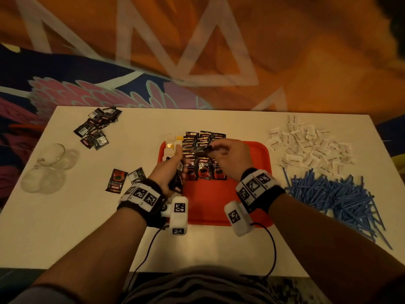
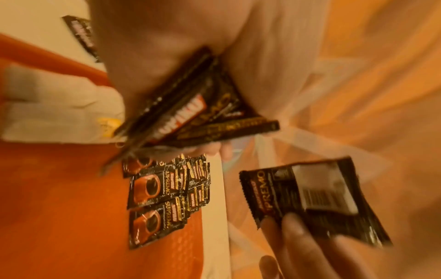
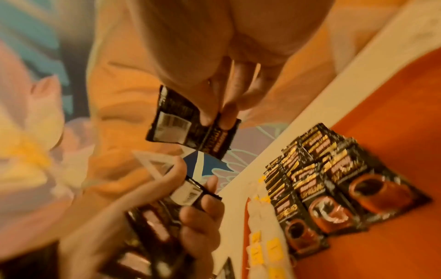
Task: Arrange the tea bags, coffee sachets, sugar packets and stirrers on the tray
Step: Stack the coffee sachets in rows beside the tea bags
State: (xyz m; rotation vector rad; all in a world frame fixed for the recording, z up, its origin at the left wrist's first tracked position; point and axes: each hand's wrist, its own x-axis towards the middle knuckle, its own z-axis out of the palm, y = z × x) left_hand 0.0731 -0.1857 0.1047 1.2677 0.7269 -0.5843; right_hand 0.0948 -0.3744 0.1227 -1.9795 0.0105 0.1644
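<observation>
Pinching one "SUPREMO" sachet (image 3: 190,128), right hand (image 1: 228,156); left hand (image 1: 168,172) clasps a sachet stack (image 2: 190,105).

The room is dim and warm, everything tinted orange. From the head view the desk (image 1: 65,238) reads pale and evenly lit, with only soft shadows; straight lines bow toward the frame edges and the far wall smears. Both wrist views are soft and motion-blurred, grainy, the printing on packets barely legible.
</observation>
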